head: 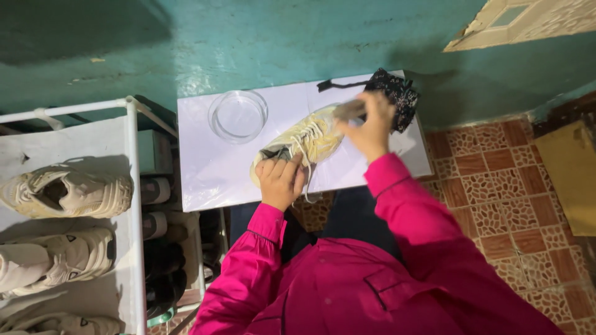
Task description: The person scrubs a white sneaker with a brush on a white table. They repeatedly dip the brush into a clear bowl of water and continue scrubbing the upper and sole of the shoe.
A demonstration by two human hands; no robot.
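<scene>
A cream lace-up sneaker point(313, 138) lies on a small white table point(205, 180). My left hand point(280, 178) grips the sneaker's heel end at the near side. My right hand point(371, 127) is closed on a small brush point(349, 110) held against the toe end of the shoe. Both arms wear bright pink sleeves. The brush is blurred.
A clear round glass bowl point(238, 115) sits on the table's left part. A black patterned cloth point(396, 93) lies at the table's right back corner. A white shoe rack point(131, 186) with several cream sneakers stands on the left. A green wall is behind; patterned floor tiles lie at the right.
</scene>
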